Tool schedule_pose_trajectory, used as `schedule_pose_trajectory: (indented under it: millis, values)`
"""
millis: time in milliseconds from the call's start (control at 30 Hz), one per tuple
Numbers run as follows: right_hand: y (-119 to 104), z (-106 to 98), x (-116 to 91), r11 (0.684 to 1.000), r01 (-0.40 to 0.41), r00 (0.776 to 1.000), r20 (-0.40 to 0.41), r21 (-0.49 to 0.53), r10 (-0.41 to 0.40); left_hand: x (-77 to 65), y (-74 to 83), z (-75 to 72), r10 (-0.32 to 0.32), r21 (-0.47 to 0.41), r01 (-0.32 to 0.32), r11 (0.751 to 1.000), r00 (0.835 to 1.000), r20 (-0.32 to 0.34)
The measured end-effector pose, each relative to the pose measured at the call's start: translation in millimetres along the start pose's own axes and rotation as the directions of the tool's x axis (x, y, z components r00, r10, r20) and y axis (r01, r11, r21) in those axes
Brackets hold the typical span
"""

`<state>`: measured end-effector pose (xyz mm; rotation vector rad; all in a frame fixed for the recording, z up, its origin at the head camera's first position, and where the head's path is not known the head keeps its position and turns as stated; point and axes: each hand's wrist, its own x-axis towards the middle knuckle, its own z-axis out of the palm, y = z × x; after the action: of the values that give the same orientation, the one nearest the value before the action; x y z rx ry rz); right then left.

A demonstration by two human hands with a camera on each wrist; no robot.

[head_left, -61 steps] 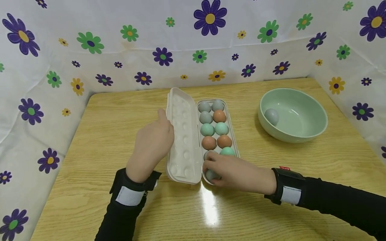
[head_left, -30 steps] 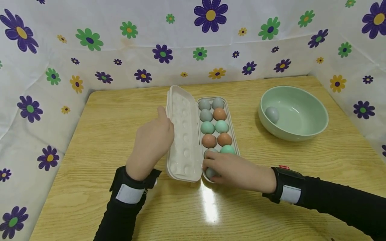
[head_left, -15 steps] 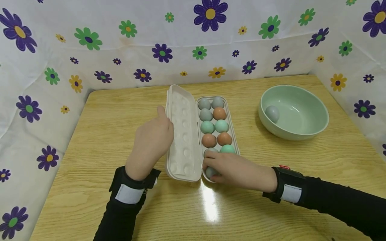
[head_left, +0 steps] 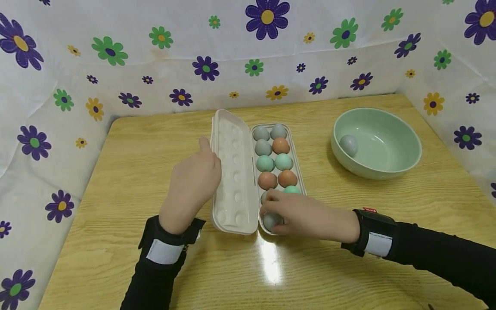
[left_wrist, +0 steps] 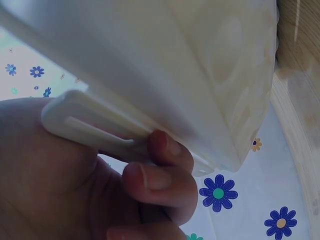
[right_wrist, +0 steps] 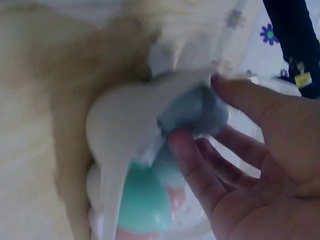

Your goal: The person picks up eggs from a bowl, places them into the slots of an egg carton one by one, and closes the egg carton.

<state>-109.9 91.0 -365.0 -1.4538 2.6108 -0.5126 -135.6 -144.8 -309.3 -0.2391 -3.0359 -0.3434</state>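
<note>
An egg carton (head_left: pixel 255 202) lies open on the table, its white lid (head_left: pixel 237 181) tipped up on the left. Two rows of grey, brown and mint-green eggs fill its tray. My left hand (head_left: pixel 193 183) pinches the slotted flap (left_wrist: pixel 95 122) along the lid's outer edge between thumb and fingers. At the tray's near end, my right hand (head_left: pixel 300 214) has thumb and fingertips around a grey egg (head_left: pixel 271 221) in the front left cup. Behind it, another grey egg and a mint-green egg (head_left: pixel 292 190) are partly covered by that hand.
A pale green bowl (head_left: pixel 387 150) stands at the right on the wood-grain table (head_left: pixel 135 142), with one grey egg (head_left: pixel 349 145) inside against its left wall. A flowered cloth (head_left: pixel 232 43) hangs behind the table and down both sides.
My right hand stayed at the front egg, then lately its fingers spread a little and its wrist drew slightly to the right, so more of the egg shows. My left hand keeps the lid up.
</note>
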Motion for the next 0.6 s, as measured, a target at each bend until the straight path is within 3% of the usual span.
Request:
schedule_pose_trajectory:
  millis: [133, 233, 300, 467, 533, 600]
  values:
    - [16.0, -23.7, -1.1, 0.999, -0.036, 0.999, -0.029, 0.015, 0.036, -0.9, -1.1, 0.1, 0.000, -0.003, 0.000, 1.000, 1.000, -0.004]
    - [36.8, -52.4, -3.8, 0.992, -0.125, 0.992, -0.029, 0.023, 0.126, -0.8, -1.2, 0.0, 0.001, -0.007, -0.001, 1.000, 1.000, -0.010]
    - [55.2, -72.1, -6.7, 0.973, -0.230, 0.973, -0.012, 0.010, 0.230, -0.7, -1.2, -0.3, 0.002, -0.009, -0.002, 1.000, 1.000, -0.012]
    - [106.7, -107.7, -21.0, 0.884, -0.466, 0.884, 0.018, -0.020, 0.467, -1.2, -0.9, -0.6, 0.013, 0.005, -0.013, 1.000, 1.000, -0.009]
    - [125.4, -114.9, -28.8, 0.865, -0.501, 0.864, 0.027, -0.034, 0.502, -1.6, -1.0, -0.3, 0.018, 0.010, -0.018, 1.000, 1.000, -0.010]
    - [141.8, -117.9, -36.6, 0.864, -0.499, 0.865, 0.021, -0.057, 0.501, -1.9, -1.0, 0.0, 0.020, 0.011, -0.020, 1.000, 1.000, -0.015]
